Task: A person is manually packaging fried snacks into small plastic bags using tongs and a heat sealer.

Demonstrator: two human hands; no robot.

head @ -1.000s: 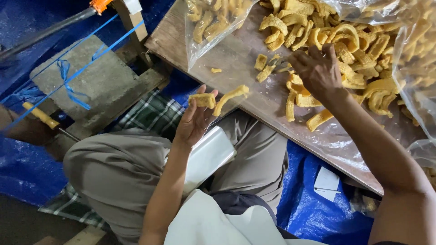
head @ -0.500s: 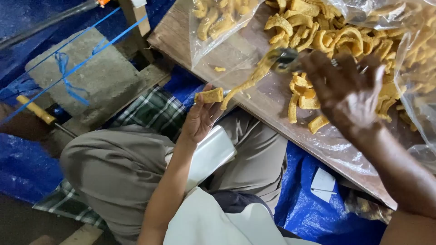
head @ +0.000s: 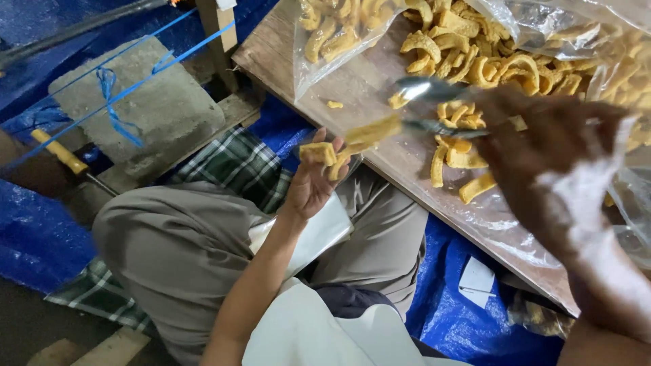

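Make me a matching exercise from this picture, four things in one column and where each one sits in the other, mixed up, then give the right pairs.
Things:
1. yellow crackers
2. cracker pile
3. concrete block
4. checked cloth

Places:
A. tied round with blue string, beside the wooden board
B. on the clear plastic sheet on the wooden board
C. in the fingers of the left hand
D. under the person's lap, over the blue tarp

Pairs: 1-C, 2-B, 3-A, 4-D

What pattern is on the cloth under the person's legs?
A green and white checked pattern on the cloth, seen in the head view.
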